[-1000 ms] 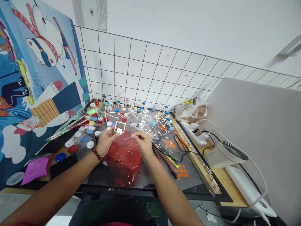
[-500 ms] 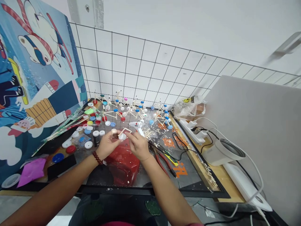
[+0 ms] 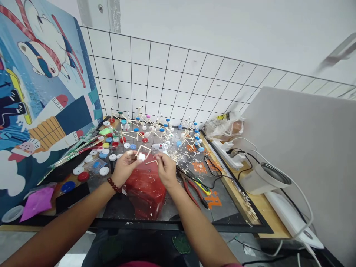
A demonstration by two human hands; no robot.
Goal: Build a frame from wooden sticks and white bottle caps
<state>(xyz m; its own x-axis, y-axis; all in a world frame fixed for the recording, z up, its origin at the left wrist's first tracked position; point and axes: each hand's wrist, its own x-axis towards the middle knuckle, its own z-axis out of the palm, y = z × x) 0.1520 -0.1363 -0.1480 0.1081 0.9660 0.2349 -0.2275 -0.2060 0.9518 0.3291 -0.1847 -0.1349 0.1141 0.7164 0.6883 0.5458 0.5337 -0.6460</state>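
My left hand (image 3: pixel 124 170) pinches a white bottle cap (image 3: pixel 141 157), to which a squarish frame of thin wooden sticks (image 3: pixel 150 151) is attached, standing up from it. In the fingertips of my right hand (image 3: pixel 167 171) is a short wooden stick (image 3: pixel 150 162), pointing left toward the cap but apart from it. Both hands are above a red plastic block-like object (image 3: pixel 146 191). Just beyond them lies a white glue gun (image 3: pixel 160 147), partly hidden by my right hand.
Stick-and-cap figures (image 3: pixel 161 130) stand along the back by a wire grid. Loose caps (image 3: pixel 104 171) lie on the left. At right are wood scraps (image 3: pixel 180 159), red-handled pliers (image 3: pixel 194 191), a yellow cutter (image 3: pixel 204 188), black cable, a power strip (image 3: pixel 229 154) and a white cylinder (image 3: pixel 264 180).
My hands have moved apart. The right hand has drawn back to the right with a stick, and the left has tilted the cap, so its stick frame shows more fully.
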